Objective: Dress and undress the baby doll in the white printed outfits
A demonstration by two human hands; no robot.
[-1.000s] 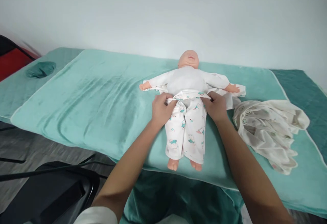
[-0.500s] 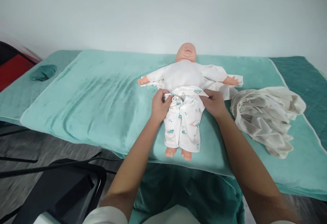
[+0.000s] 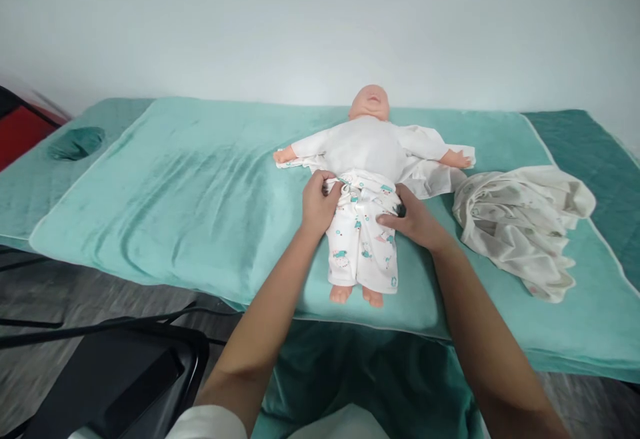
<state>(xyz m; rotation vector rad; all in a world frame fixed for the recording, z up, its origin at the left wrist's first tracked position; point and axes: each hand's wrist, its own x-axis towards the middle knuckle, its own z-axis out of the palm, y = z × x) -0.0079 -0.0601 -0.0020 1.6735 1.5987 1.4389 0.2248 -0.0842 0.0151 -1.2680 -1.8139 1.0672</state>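
Note:
A baby doll (image 3: 367,142) lies on its back on the bed, arms spread, in a white long-sleeved top. White baby pants (image 3: 361,245) with a teal and pink print cover its legs, and the bare feet stick out below. At the waistband's left side, my left hand (image 3: 320,202) pinches the cloth between thumb and fingers. My right hand (image 3: 414,217) rests at the doll's right-hand hip in the picture, thumb on the pants and apart from the fingers, which are partly hidden. A patterned white garment (image 3: 430,175) lies spread beneath the doll's arms.
To the right lies a crumpled off-white cloth (image 3: 520,219). The teal padded bed (image 3: 165,192) has a face hole (image 3: 77,143) at its left end and a wall (image 3: 250,25) behind. A black chair (image 3: 115,372) stands at lower left beside a black bar.
The stretched-out waistband now lies against the doll's belly. My right hand has let go of the band and moved slightly down to the hip; my left still pinches the cloth.

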